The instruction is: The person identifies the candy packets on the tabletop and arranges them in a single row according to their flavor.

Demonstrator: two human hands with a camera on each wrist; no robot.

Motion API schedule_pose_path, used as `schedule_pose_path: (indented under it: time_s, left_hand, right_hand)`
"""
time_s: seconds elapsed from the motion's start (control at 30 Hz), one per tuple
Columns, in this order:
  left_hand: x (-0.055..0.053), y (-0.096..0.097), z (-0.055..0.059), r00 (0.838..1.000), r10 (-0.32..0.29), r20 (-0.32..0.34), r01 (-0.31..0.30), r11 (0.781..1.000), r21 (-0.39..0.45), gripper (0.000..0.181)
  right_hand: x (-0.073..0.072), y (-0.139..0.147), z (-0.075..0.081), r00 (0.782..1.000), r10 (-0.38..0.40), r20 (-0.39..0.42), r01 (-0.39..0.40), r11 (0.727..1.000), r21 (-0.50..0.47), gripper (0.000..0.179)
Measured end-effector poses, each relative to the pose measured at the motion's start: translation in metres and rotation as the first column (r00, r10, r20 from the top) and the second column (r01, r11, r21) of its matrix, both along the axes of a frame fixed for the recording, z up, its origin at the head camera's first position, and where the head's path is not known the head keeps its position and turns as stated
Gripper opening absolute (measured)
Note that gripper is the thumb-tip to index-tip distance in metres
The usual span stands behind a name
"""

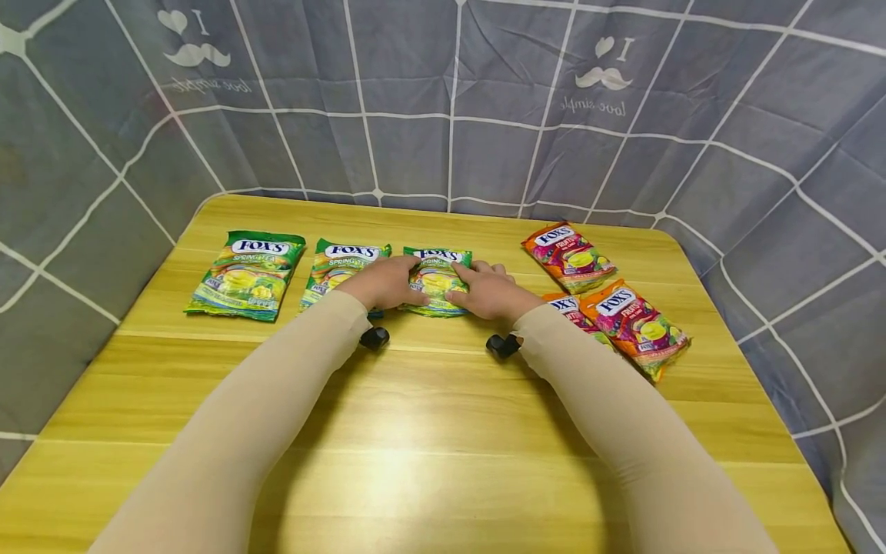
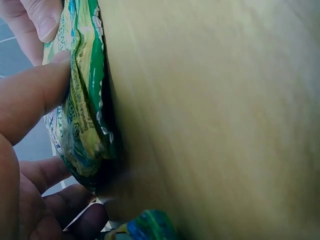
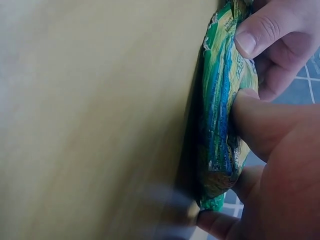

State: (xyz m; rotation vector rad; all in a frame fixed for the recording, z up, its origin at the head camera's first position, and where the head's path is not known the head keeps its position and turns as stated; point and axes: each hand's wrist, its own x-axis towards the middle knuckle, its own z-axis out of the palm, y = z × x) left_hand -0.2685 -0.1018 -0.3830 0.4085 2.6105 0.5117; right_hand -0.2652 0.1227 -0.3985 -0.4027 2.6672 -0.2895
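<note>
A green Fox's Spring Tea candy bag (image 1: 436, 285) lies face up near the back middle of the table, with a hand at each side. My left hand (image 1: 388, 283) holds its left edge, and my right hand (image 1: 491, 294) holds the right edge. Both thumbs press on the bag's front. In the left wrist view, the left thumb is on the green candy bag (image 2: 82, 100) and the other fingers come round its end. The right wrist view has the right thumb on the bag (image 3: 225, 120), fingers at its edge. A second green bag (image 1: 328, 269) is partly hidden behind my left hand.
Another green candy bag (image 1: 248, 275) lies at the far left of the wooden table (image 1: 429, 477). To the right are red-and-orange Fox's Fruits bags: one at the back (image 1: 571, 258), one in front (image 1: 640, 322), overlapping a third (image 1: 571, 309). A grey checked curtain (image 1: 408, 154) surrounds the table.
</note>
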Motion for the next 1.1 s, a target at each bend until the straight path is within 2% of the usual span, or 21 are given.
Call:
schedule_pose_path:
  time_s: [0.63,1.1]
  left_hand:
    - [-0.0004,-0.0005,-0.0003,1.0,0.016,0.026,-0.016,1.0,0.002,0.095]
    - [-0.0019,0.0004,-0.0012,1.0,0.002,0.007,-0.001,1.0,-0.015,0.094]
  right_hand:
    - [0.0009,-0.0032,0.0018,1.0,-0.003,0.009,0.003,1.0,0.022,0.079]
    - [0.0027,-0.0026,0.0038,1.0,-0.013,0.01,0.013,1.0,0.015,0.078]
